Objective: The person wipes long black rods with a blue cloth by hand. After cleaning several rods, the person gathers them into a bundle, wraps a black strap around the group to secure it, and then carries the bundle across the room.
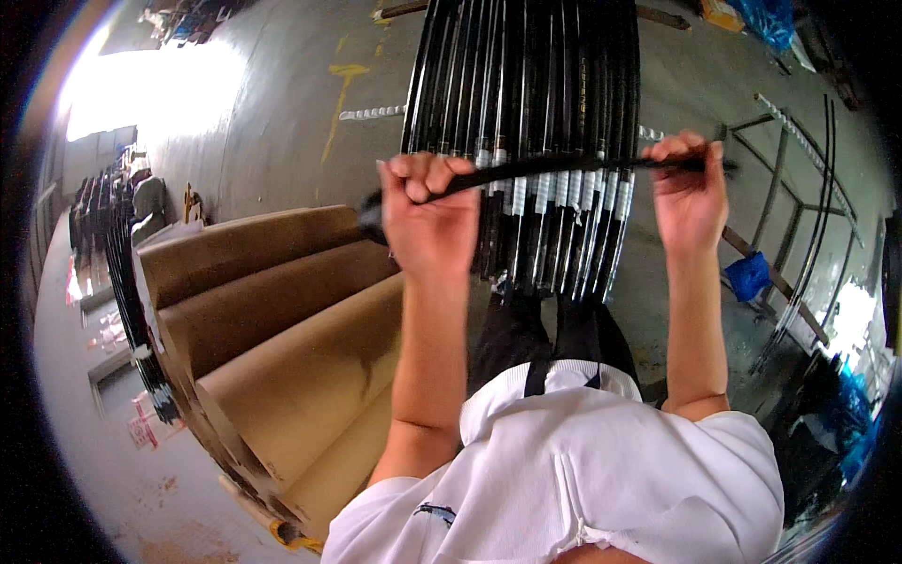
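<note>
A long, dark, flexible strip point(550, 167) is stretched between my hands in a slight arch; its exact kind is hard to make out. My left hand point(434, 218) has its fingers curled around one end, and a dark, blurred bulk shows beside the wrist. My right hand point(691, 202) grips the other end, with a short frayed-looking piece poking out past the thumb. Beneath the strip lies a row of glossy black poles point(521, 75), side by side, with pale wrapped bands near their closer ends. The strip hides part of these poles.
Large brown paper rolls point(301, 348) lie to my left. Beyond them more black poles point(117, 235) lean together. A metal frame point(780, 179) and a blue plastic piece point(749, 276) are at the right. White-wrapped bar ends point(371, 114) stick out beside the row of poles.
</note>
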A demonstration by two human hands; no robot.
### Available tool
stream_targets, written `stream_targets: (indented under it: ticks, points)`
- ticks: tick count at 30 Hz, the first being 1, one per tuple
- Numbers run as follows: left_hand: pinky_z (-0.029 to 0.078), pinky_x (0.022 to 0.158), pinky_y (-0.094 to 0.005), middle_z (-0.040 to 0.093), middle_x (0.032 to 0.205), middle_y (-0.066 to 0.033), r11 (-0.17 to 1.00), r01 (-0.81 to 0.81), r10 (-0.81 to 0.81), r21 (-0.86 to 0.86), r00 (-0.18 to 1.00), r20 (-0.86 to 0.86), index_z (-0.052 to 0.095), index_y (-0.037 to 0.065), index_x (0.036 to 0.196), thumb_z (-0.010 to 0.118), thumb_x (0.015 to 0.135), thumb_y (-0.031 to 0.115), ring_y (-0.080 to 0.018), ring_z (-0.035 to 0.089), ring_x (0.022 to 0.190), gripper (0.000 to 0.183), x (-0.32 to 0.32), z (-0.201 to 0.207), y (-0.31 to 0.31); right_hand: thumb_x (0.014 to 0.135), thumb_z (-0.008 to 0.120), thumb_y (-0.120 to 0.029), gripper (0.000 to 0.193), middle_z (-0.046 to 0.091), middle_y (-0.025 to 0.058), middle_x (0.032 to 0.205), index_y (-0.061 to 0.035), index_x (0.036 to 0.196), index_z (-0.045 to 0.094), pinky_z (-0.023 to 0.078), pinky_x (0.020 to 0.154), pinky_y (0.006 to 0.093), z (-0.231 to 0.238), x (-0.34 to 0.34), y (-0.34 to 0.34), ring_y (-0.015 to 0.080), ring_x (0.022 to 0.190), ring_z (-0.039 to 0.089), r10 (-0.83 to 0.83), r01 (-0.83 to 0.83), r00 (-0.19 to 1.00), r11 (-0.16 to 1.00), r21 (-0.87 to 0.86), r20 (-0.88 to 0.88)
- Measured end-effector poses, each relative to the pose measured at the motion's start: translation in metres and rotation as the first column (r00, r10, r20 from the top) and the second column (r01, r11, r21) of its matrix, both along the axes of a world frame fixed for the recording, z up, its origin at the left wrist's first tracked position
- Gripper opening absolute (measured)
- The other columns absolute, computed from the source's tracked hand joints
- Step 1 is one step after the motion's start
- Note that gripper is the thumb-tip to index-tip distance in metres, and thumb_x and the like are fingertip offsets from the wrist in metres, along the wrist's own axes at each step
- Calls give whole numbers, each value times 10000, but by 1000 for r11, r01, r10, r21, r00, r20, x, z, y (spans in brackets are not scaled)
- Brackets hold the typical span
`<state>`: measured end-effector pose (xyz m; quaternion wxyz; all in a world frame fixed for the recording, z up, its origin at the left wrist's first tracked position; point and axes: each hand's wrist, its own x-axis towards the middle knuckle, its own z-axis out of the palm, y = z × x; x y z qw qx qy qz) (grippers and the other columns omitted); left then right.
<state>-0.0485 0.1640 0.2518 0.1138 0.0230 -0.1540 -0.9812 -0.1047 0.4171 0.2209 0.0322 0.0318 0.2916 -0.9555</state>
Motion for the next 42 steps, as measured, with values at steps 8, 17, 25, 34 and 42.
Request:
stream_targets:
  ticks: [8,17,25,34,42]
  points:
    - [346,946,-397,583,1047,-96,326,338,412,-883,790,454,579,88,1018,320,964,400,-242,505,1029,409,-131,-89,-73,929,373,-437,498,606,151,1063,2,969,606,386,896,388,-184,-138,70,221,1001,536,-540,185,825,539,822,168]
    - [165,1061,-483,190,1453,-176,-395,668,660,-631,684,310,369,244,1353,218,934,504,-324,169,1348,516,-297,-298,-167,901,305,-490,637,579,291,1000,70,965,603,412,798,505,-358,-213,18,444,963,539,-679,-477,698,-203,855,227]
    - [382,908,-405,537,1175,-223,-142,856,644,-496,461,611,395,91,1327,264,913,534,-394,478,1114,621,-333,-389,-263,875,507,-390,448,624,109,995,5,1074,583,473,787,344,-313,-234,-3,215,886,601,-483,-298,540,656,693,690]
    - [478,746,-369,628,915,-84,603,613,160,-511,534,830,591,49,1023,442,900,436,-242,586,819,432,-323,-378,-254,856,492,-423,415,660,102,794,-41,916,641,532,605,361,-360,-212,16,221,645,631,21,-346,585,911,225,811]
    - [495,526,-343,630,812,-89,575,780,-11,-248,311,950,611,58,920,454,848,440,-219,593,617,419,-281,-457,-215,849,495,-447,436,655,104,829,-45,946,632,525,634,371,-353,-216,-60,228,681,627,227,-426,576,903,51,785]
